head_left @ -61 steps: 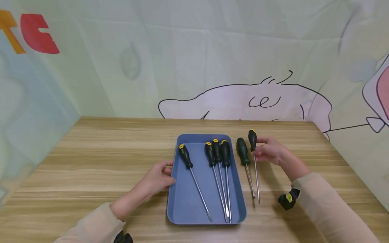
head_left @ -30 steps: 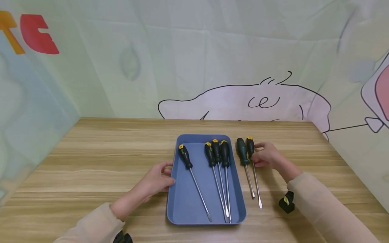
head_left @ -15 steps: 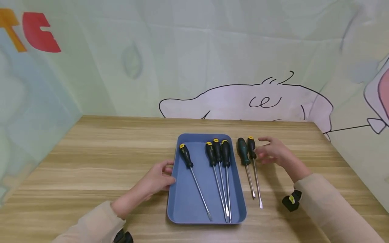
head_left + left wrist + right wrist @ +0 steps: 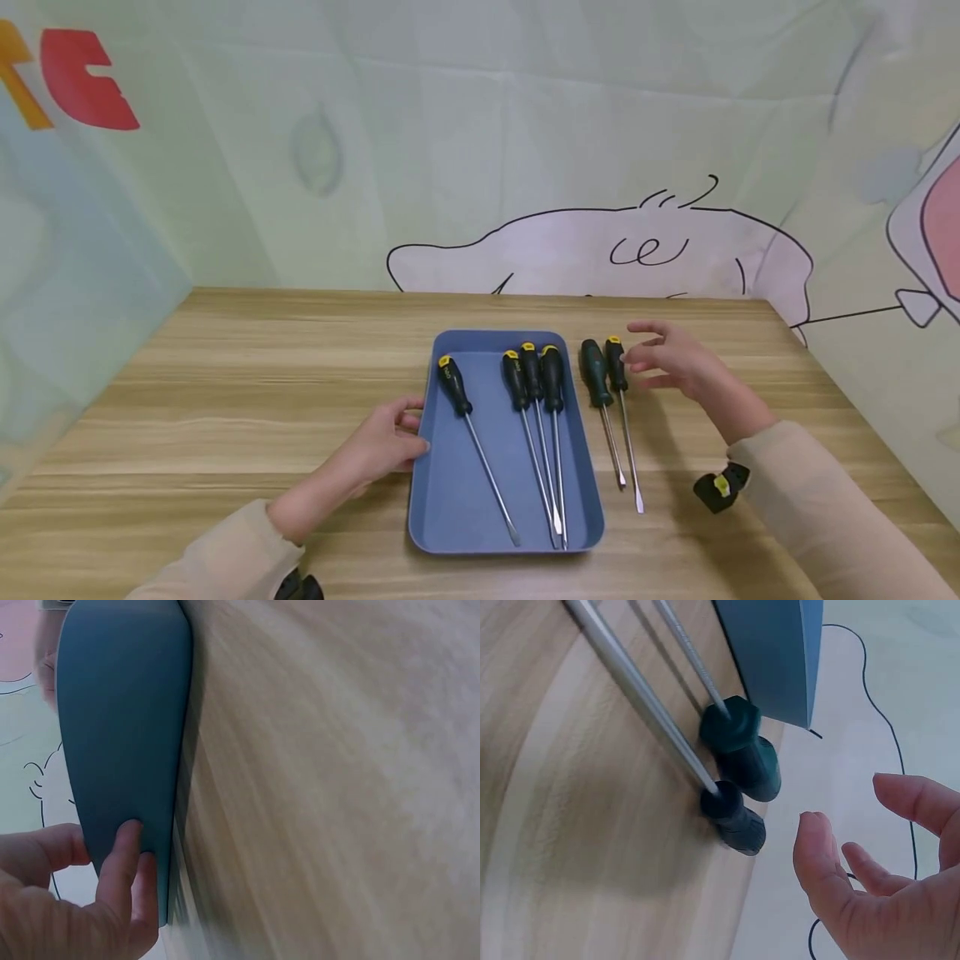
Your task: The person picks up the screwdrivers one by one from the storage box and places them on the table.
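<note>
On the left wall (image 4: 172,183), a red letter (image 4: 86,79), C-like, sits beside a cropped orange letter (image 4: 18,75); the lettering on a screwdriver handle (image 4: 454,386) is too small to read. The head view shows four black-handled screwdrivers (image 4: 552,381) in a blue tray (image 4: 450,492), its left edge pinched by the left hand (image 4: 385,442); the left wrist view adds fingers against its outer side. The right hand (image 4: 681,360), fingers spread, is just beside a black screwdriver (image 4: 616,365) near a dark green screwdriver (image 4: 595,373) on the table (image 4: 300,367); the right wrist view reveals a gap.
</note>
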The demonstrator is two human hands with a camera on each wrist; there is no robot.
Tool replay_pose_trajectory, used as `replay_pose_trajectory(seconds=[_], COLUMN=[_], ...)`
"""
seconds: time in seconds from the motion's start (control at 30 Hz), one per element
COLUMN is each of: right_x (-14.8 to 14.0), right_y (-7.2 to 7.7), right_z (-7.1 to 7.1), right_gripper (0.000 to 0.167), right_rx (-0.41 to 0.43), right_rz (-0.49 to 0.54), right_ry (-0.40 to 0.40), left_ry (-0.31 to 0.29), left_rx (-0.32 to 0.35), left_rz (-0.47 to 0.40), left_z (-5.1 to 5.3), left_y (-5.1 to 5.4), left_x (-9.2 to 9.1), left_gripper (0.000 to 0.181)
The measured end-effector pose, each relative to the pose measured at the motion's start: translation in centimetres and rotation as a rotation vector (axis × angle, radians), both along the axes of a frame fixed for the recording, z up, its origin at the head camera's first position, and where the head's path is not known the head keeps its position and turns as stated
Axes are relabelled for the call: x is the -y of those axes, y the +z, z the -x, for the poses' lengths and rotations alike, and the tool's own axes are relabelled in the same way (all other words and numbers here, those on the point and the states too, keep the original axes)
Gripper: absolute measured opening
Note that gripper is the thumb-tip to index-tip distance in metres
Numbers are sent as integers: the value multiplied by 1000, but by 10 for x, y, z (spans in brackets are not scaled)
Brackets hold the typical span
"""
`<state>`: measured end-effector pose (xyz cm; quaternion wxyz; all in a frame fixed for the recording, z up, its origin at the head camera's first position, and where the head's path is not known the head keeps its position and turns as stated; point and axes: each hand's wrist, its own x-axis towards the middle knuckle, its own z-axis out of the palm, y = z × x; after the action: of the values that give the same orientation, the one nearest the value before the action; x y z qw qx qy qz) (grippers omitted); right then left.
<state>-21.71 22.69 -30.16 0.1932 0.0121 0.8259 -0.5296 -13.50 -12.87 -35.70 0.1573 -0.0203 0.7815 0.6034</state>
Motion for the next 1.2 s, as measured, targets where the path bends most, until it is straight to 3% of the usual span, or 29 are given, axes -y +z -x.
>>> replay_pose_trajectory(seconds=[1.2], right_x=[32], right_y=[28], right_z=[5], right_gripper=[57], right_rx=[-50], right_rz=[26], right_ry=[47], left_ry=[-7], left_rx=[-5], left_rz=[-18], left_z=[0], left_y=[-2], left_x=[0], left_gripper=[57])
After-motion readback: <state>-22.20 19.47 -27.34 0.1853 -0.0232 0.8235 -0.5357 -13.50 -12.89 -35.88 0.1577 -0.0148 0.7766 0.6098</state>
